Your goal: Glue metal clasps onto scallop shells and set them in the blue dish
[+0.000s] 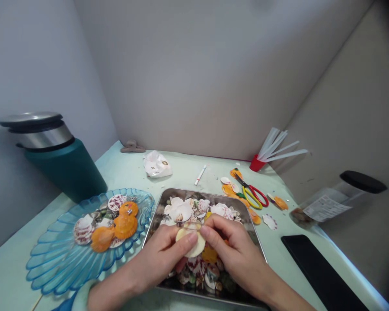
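Over a metal tray (pixel 167 195) heaped with shells, my two hands meet around a pale yellow shell (pixel 197 246). My left hand (pixel 164 250) pinches the shell from its left side, thumb across its face. Thumb and fingers of my right hand (pixel 235 246) close on the shell's upper right edge. A thin dark strand or wire shows at the top of the shell, between the fingertips; its details are too small to make out. White, orange and purple-striped shells lie beneath the hands.
On the left, a blue scalloped dish (pixel 65 259) holds shells beside a green bottle (pixel 65 168). Scissors (pixel 253 196), orange shells (pixel 254 216), a red cup (pixel 256 163) of white strips, a jar (pixel 330 203) and a black phone-like slab (pixel 320 272) are on the right. Behind lie crumpled paper (pixel 156 164) and a marker (pixel 200 175).
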Available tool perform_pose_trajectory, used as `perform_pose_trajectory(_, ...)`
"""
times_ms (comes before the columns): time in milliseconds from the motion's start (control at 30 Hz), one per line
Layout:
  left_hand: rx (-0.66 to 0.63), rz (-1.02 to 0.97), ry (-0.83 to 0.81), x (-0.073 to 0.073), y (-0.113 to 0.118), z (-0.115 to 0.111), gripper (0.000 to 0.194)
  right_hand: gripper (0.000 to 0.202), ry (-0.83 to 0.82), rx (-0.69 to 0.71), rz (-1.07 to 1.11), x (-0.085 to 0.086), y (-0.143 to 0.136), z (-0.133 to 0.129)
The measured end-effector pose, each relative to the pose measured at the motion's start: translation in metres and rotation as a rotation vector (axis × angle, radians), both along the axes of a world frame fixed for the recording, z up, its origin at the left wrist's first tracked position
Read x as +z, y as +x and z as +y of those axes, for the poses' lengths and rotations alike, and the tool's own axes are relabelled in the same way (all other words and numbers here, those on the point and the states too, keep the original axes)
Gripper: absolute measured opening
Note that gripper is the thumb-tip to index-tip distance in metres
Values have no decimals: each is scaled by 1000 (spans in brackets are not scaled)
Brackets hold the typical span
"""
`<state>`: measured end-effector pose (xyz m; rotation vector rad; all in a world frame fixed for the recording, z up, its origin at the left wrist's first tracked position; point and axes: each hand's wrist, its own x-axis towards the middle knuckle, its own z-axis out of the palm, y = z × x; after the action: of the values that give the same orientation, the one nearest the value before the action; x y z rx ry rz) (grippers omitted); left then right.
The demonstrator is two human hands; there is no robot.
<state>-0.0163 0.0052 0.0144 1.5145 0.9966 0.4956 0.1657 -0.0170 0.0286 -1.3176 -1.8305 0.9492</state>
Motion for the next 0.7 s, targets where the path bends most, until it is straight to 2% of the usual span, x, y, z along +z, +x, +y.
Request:
perform_pose_trajectory(167, 29, -27, -43, 0, 0, 2, 61, 35, 32, 9, -90, 6, 3, 3)
perform_pose_trajectory(233, 51, -45, -66, -1, 0, 3, 61, 32, 58, 9, -198, 12, 12, 4)
perform_pose_trajectory(333, 95, -78, -101, -2, 1, 5, 59, 16, 90, -33, -465, 18, 31, 2)
perform_pose_trajectory(433, 136, -98, -137, -4, 3, 6, 56, 25, 81, -64, -714, 11, 44, -7)
perform_pose_trajectory(500, 149, -99, -152, -5, 3, 7, 56, 29, 46, -53, -789, 2, 46, -13)
perform_pose_trajectory(600, 168, -113, -162, -6, 3, 8, 54, 25, 23, -20, -768, -12, 44, -20)
perform_pose_trajectory(700, 214, -143, -161, -6, 3, 8, 54, 32, 32, -29, -608, -18, 49, -22)
